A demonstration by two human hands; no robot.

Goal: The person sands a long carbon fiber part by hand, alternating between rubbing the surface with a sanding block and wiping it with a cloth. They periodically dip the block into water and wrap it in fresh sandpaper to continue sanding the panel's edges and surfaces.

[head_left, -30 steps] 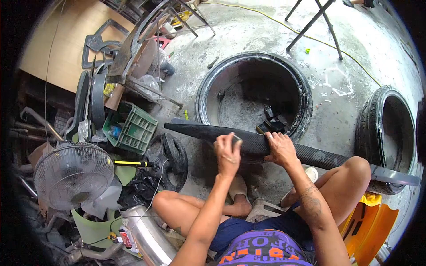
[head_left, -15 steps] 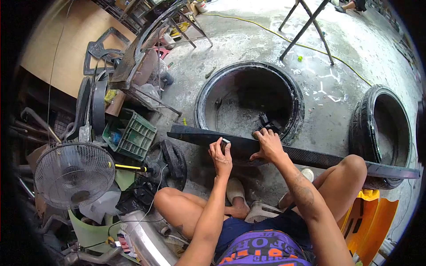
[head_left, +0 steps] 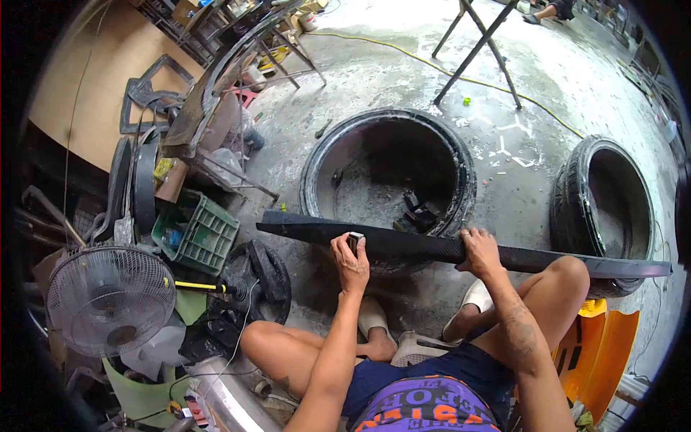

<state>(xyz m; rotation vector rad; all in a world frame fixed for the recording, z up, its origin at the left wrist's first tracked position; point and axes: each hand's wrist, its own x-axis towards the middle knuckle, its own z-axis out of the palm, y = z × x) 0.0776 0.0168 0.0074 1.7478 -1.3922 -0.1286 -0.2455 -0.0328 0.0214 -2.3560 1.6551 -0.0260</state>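
A long, curved black panel (head_left: 403, 243) with a woven-looking surface stretches across in front of me, from over the near rim of an upright tire (head_left: 311, 169) to beside my right knee. My left hand (head_left: 350, 265) is closed around a small dark block (head_left: 355, 240) with a pale face, held against the panel's left half. Farther along, my right hand (head_left: 481, 253) grips the panel near its middle, fingers over the far edge and thumb on the near side.
Inside the tire lie dark objects (head_left: 417, 214). A second tire (head_left: 572, 194) stands at the right, above an orange panel (head_left: 601, 360). At the left are a fan (head_left: 108, 299), a green crate (head_left: 205, 234) and a metal cylinder (head_left: 234, 396). A yellow cable (head_left: 403, 52) crosses the floor.
My right hand has slid rightward along the panel. My left hand with the block stays near the same spot on it. The whole view has shifted slightly.
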